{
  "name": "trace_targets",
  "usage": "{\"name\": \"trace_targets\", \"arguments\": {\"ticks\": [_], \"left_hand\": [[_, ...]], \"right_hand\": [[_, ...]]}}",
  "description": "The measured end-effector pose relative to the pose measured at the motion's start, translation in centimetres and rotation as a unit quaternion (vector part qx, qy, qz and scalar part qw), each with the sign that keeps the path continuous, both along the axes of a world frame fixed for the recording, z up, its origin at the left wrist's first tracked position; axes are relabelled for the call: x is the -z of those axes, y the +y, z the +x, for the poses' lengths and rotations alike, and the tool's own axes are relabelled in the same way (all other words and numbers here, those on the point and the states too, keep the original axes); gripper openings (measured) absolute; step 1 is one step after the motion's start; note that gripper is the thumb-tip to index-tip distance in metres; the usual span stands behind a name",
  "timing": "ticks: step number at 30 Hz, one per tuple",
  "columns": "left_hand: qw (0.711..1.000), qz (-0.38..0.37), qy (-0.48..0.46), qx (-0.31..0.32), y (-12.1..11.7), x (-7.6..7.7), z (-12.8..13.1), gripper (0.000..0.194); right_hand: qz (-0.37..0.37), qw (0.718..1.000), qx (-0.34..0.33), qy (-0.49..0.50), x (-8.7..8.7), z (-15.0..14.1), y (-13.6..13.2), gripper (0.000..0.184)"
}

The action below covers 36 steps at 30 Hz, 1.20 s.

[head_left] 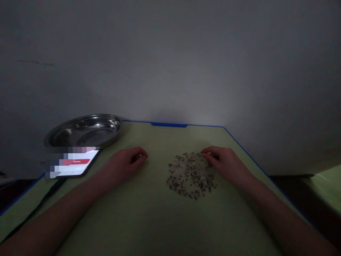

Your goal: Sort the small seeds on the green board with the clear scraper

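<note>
A loose, roundish pile of pale grains mixed with small dark seeds or beans point(190, 176) lies on the light green table. At the pile's upper right edge, my right hand point(225, 161) has thumb and forefinger brought together in a pinch. Whatever may be between those fingertips is too small to make out. Left of the pile and apart from it, my left hand point(126, 161) rests on the table. Its fingers are curled, with thumb and forefinger tips close together and nothing visible in them.
A wide, shiny metal basin point(109, 137) stands at the table's back left. In front of it lies a tablet or phone point(80, 165) with a lit, partly blurred screen; a dark strap or cable runs from there toward me. The blue-edged table point(135, 224) meets a grey wall point(170, 64).
</note>
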<state>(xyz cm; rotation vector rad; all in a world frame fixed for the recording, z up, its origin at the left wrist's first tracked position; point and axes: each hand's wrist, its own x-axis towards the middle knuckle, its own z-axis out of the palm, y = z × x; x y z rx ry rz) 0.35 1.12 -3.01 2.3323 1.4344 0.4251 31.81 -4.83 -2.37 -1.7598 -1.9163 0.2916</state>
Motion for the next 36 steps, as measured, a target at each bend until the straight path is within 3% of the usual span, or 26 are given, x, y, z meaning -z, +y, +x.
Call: {"name": "trace_targets", "arguments": {"ticks": [8,14,24,36], "left_hand": [[1.0,0.006,0.001,0.006,0.2,0.2,-0.1,0.034],[1.0,0.02,0.001,0.009,0.2,0.4,-0.1,0.033],[0.999,0.037,-0.013,0.017,0.1,0.8,-0.2,0.03],[0.999,0.03,-0.016,0.015,-0.4,0.3,-0.1,0.03]], "right_hand": [[0.023,0.998,0.058,0.02,-1.1,3.4,0.5,0.029],[0.012,0.995,0.096,-0.002,0.2,4.6,1.3,0.027],[-0.047,0.993,-0.004,0.105,1.9,-0.3,2.0,0.027],[-0.068,0.991,-0.035,0.108,0.4,-4.3,1.3,0.023]]}}
